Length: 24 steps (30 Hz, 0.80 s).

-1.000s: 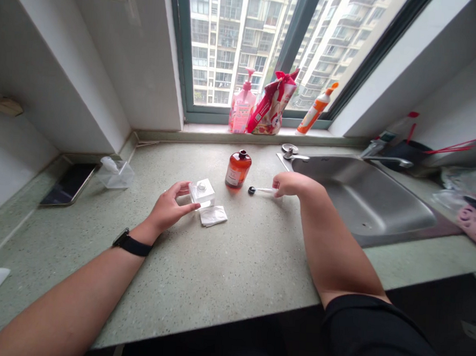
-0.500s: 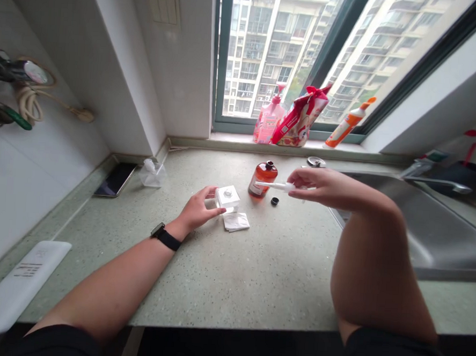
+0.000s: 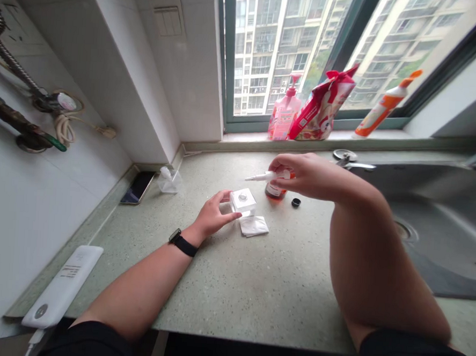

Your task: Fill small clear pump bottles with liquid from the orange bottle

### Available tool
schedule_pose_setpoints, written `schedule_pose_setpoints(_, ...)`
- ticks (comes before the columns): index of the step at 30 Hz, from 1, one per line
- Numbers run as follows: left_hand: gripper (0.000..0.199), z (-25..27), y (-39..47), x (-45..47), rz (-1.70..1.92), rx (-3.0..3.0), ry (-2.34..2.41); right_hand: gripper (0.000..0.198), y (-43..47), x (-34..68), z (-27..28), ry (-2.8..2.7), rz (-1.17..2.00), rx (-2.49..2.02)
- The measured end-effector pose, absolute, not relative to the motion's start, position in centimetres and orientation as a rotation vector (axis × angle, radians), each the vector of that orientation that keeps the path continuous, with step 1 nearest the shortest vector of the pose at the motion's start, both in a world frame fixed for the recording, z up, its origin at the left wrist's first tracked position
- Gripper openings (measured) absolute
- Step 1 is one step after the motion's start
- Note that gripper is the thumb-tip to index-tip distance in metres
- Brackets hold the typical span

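Note:
My left hand (image 3: 213,215) is closed around the sides of a clear square bottle (image 3: 243,199) with a white top and an open round neck, standing on the counter. A white pump head (image 3: 264,177) is gripped in the fingers of my right hand (image 3: 308,174), its thin tube end pointing left, above and to the right of the square bottle. Partly hidden behind that hand stands an amber bottle (image 3: 275,193) with a white label. To its right lies a small black cap (image 3: 296,202). A folded white tissue (image 3: 254,226) lies in front of the square bottle.
At the left wall are a phone (image 3: 138,187) and a clear container with a white pump (image 3: 169,180). A white power strip (image 3: 64,285) lies at the front left. The steel sink (image 3: 432,222) is at right. Pink, red and orange packages line the windowsill (image 3: 248,138).
My right hand has brought the pump head leftward, closer to the square bottle, and now covers part of the amber bottle. The view has shifted; my left hand keeps its hold.

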<state>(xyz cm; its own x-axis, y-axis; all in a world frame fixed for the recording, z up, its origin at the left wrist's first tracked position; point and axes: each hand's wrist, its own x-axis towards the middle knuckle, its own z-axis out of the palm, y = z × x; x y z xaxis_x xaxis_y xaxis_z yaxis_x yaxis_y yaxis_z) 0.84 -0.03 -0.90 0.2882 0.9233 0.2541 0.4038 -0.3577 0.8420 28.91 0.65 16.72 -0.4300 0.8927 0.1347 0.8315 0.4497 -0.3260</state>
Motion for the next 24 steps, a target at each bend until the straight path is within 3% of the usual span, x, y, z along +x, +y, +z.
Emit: schedule_pose_setpoints(24, 0.07, -1.0, 0.0, 0.9, 1.06, 1.95, 1.147, 0.02, -0.1, 25.7, 15.3, -2.543, 0.172, -1.553)
